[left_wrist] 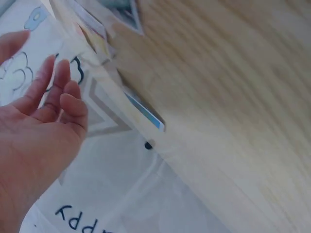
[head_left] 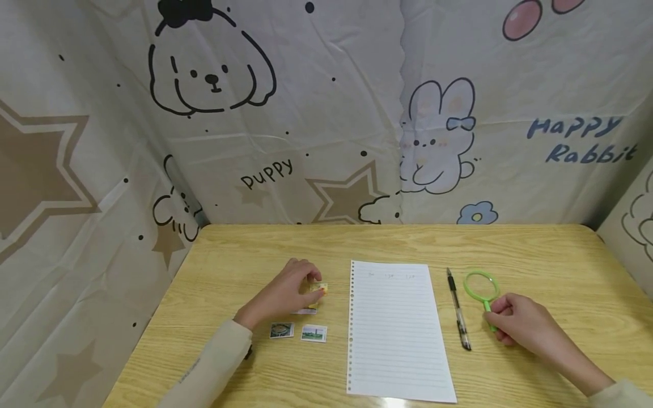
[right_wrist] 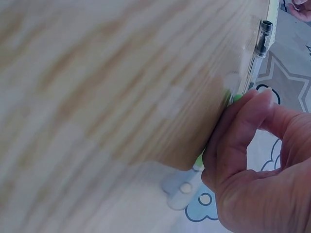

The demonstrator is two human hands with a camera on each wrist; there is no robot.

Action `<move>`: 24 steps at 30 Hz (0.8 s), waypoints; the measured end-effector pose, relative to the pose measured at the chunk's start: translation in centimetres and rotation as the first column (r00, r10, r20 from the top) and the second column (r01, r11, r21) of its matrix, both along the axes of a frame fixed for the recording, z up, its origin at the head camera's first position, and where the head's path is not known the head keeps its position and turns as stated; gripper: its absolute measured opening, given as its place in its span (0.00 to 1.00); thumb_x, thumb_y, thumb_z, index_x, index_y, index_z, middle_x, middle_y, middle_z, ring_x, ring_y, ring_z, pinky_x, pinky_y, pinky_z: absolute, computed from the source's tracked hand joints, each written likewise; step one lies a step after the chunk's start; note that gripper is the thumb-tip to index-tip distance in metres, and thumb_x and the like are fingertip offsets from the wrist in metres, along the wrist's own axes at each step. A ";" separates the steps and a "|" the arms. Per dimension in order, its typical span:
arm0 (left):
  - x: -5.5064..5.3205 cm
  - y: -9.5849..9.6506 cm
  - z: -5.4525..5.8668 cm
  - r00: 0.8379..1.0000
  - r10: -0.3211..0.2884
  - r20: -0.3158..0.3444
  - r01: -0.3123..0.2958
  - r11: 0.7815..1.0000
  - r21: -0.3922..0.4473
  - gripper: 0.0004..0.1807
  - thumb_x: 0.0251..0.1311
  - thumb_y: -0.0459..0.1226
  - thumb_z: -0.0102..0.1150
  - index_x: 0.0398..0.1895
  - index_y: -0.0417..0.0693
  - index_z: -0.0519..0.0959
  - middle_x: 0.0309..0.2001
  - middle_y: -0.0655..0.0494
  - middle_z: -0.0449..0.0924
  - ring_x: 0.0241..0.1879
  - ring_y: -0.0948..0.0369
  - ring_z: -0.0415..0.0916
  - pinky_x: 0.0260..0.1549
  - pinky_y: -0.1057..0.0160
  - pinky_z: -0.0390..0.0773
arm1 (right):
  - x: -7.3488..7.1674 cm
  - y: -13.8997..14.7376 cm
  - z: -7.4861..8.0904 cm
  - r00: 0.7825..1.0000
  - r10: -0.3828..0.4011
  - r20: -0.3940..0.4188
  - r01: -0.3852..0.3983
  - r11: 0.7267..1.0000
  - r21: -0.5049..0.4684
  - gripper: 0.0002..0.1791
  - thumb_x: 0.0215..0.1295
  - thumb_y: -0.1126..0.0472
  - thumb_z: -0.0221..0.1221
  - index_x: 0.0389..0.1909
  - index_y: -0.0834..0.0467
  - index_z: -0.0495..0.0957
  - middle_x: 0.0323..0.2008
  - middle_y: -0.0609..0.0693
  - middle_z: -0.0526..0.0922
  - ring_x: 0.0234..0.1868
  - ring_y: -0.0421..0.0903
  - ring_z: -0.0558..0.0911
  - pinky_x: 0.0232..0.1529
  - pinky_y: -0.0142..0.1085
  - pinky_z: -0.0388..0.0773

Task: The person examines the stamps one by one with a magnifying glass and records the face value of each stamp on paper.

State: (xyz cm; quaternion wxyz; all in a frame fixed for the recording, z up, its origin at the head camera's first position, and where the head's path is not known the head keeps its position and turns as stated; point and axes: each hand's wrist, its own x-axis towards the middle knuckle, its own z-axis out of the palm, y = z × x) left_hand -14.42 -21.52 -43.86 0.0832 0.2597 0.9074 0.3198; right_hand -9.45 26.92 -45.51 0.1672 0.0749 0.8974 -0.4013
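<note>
Two grips over the counter [head_left: 541,252], one loaded. Right grip [head_left: 522,318]: narrow, thumb and fingers pinched on the handle [head_left: 487,306] of a green magnifying glass [head_left: 484,300]; bits of green also show beside the fingers in the right wrist view. Left grip [head_left: 291,290]: fairly wide, fingers loosely bent, thumb apart from them in the left wrist view. Contact with the yellow card [head_left: 321,286] between thumb and forefinger: cannot tell.

Positions from the right grip: the lens [head_left: 482,285] lies beyond it and slightly left, so the glass's long axis runs mostly away from the person, leaning left at the far end. Pen [head_left: 459,311] just to the left, nearly parallel to that axis. Lined sheet [head_left: 398,334] left of the pen, between the two grips.

Positions from the left grip: yellow card at the fingertips; a partly hidden card [head_left: 306,310] just on the near side; two picture cards [head_left: 313,333] side by side, closer to the person.

Key relation, as judged: glass and cards sit on opposite sides of the sheet. Left grip is much nearer the cards; bringing the lens to them would call for a leftward path over pen and sheet.
</note>
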 end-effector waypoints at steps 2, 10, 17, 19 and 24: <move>0.3 0.5 0.0 0.999 -0.035 0.015 0.035 0.999 0.016 0.20 0.74 0.44 0.71 0.59 0.43 0.79 0.52 0.53 0.78 0.52 0.52 0.69 0.51 0.52 0.75 | 0.1 0.1 0.0 1.000 0.000 0.003 0.000 1.000 0.006 0.14 0.76 0.63 0.63 0.49 0.72 0.75 0.33 0.53 0.81 0.30 0.47 0.83 0.28 0.37 0.83; 1.2 2.0 -0.3 0.991 -0.080 0.111 0.079 0.997 0.013 0.43 0.65 0.54 0.79 0.76 0.47 0.69 0.71 0.54 0.71 0.67 0.55 0.64 0.64 0.45 0.74 | 0.4 0.3 0.4 1.000 0.019 -0.013 -0.018 0.999 0.047 0.22 0.76 0.56 0.64 0.54 0.71 0.74 0.36 0.53 0.84 0.31 0.49 0.83 0.29 0.39 0.81; 1.4 2.8 -0.8 0.987 -0.132 0.089 0.137 0.990 -0.044 0.47 0.57 0.59 0.82 0.74 0.49 0.72 0.81 0.56 0.63 0.79 0.53 0.52 0.73 0.41 0.65 | 0.6 0.4 0.7 0.982 0.052 -0.180 -0.015 0.979 0.202 0.30 0.78 0.47 0.62 0.59 0.71 0.74 0.39 0.54 0.78 0.38 0.50 0.76 0.36 0.41 0.70; 1.5 2.9 -0.9 0.986 -0.146 0.086 0.150 0.987 -0.050 0.46 0.56 0.59 0.82 0.73 0.50 0.73 0.83 0.56 0.61 0.81 0.51 0.50 0.74 0.39 0.63 | 0.7 0.1 0.8 0.974 0.044 -0.224 -0.004 0.984 0.177 0.29 0.79 0.48 0.63 0.61 0.71 0.75 0.39 0.52 0.78 0.38 0.48 0.76 0.36 0.39 0.71; 1.7 3.4 -1.0 0.983 -0.176 0.060 0.179 0.982 -0.065 0.45 0.55 0.60 0.83 0.70 0.51 0.74 0.83 0.53 0.60 0.82 0.47 0.48 0.75 0.36 0.59 | 1.1 -1.2 0.7 0.949 0.051 -0.310 -0.017 0.994 0.111 0.25 0.79 0.52 0.65 0.63 0.68 0.78 0.42 0.51 0.82 0.37 0.43 0.79 0.33 0.34 0.75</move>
